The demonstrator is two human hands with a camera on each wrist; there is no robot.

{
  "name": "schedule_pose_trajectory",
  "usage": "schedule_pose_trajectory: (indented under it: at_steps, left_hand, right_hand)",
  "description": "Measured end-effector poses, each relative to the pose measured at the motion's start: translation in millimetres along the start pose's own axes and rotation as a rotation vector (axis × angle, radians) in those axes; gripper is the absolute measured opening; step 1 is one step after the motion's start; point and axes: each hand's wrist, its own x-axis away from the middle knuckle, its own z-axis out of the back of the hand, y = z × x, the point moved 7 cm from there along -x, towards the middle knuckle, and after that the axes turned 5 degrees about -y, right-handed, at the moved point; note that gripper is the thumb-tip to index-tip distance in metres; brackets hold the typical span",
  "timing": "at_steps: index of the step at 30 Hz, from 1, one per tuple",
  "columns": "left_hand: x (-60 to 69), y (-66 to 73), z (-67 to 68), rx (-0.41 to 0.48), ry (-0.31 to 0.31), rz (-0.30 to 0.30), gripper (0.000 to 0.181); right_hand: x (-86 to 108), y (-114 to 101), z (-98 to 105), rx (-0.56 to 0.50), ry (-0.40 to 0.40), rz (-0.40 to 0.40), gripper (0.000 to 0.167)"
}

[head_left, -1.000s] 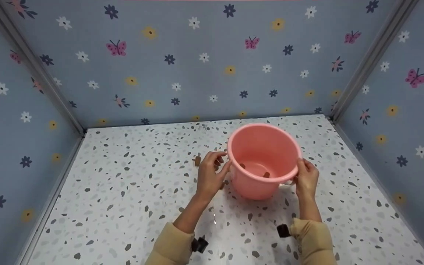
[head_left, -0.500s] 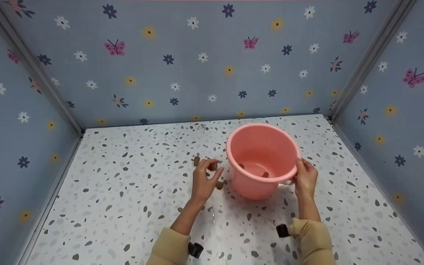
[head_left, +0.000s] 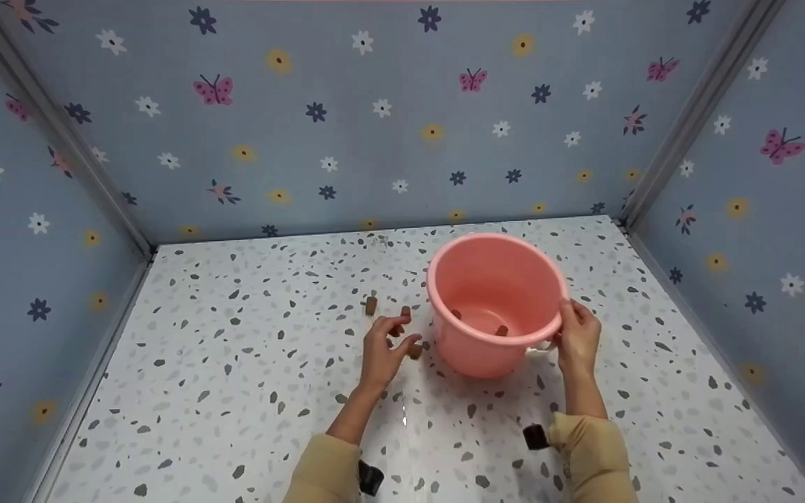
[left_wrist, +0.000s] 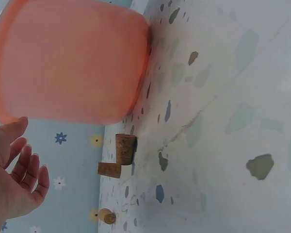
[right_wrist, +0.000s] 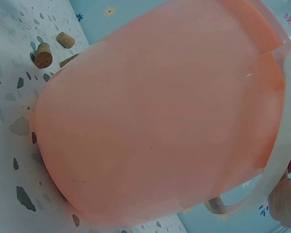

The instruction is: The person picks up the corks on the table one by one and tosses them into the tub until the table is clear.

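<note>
A pink bucket (head_left: 483,360) stands on the speckled surface. My right hand (head_left: 581,340) grips its rim on the right side, by the white handle (right_wrist: 281,131). Two corks (head_left: 502,330) show inside the bucket. To its left, several more corks (head_left: 371,306) lie loose; the left wrist view shows one thick cork (left_wrist: 125,148) by a thinner one (left_wrist: 109,170). Just over these is my left hand (head_left: 379,356), fingers bent and thumb apart, with nothing between them. The right wrist view has the bucket's side filling most of it.
A flowered blue panel (head_left: 346,140) closes off the back, with similar panels at left (head_left: 39,265) and right (head_left: 738,230). Grey metal strips (head_left: 696,105) run along the corners. Dark wrist cameras (head_left: 370,478) sit on both sleeves.
My left hand has moved away from the bucket's left rim, left and nearer to me, over the corks. More of the corks show now. The right hand keeps its grip on the rim.
</note>
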Motion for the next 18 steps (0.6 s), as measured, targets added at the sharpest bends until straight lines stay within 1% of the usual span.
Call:
schedule_pose_trajectory:
  at_steps: [2, 3, 7, 9, 10, 12, 15, 18]
  left_hand:
    - [2.7, -7.9, -2.5, 0.005, -0.009, 0.028, 0.027]
    - [4.3, -11.5, -3.7, 0.005, -0.014, 0.04, 0.027]
    - [9.7, -26.1, -6.8, 0.002, -0.024, 0.083, 0.027]
    - [11.8, -31.7, -8.1, -0.006, -0.026, 0.098, 0.027]
    - [12.5, -34.5, -8.7, -0.009, -0.027, 0.105, 0.028]
    - [13.6, -38.7, -10.0, -0.027, -0.028, 0.107, 0.03]
    - [14.3, -42.9, -12.3, -0.071, -0.036, 0.094, 0.033]
    - [14.6, -47.5, -15.3, -0.103, -0.058, 0.101, 0.034]
  right_hand:
    - [-0.1, 0, 0, -0.007, -0.001, 0.021, 0.043]
    - [-11.3, 10, 3, -0.068, -0.032, 0.05, 0.041]
    - [-10.9, 9, 3, -0.086, -0.03, 0.092, 0.04]
    - [-11.8, 9, 3, -0.086, -0.026, 0.087, 0.037]
    - [-1.6, -1, 1, -0.029, 0.009, 0.063, 0.037]
    - [-2.4, 0, 1, -0.035, 0.009, 0.041, 0.036]
    - [-2.5, 0, 1, -0.055, 0.001, 0.011, 0.036]
    - [-1.9, 0, 0, -0.07, -0.009, 0.003, 0.037]
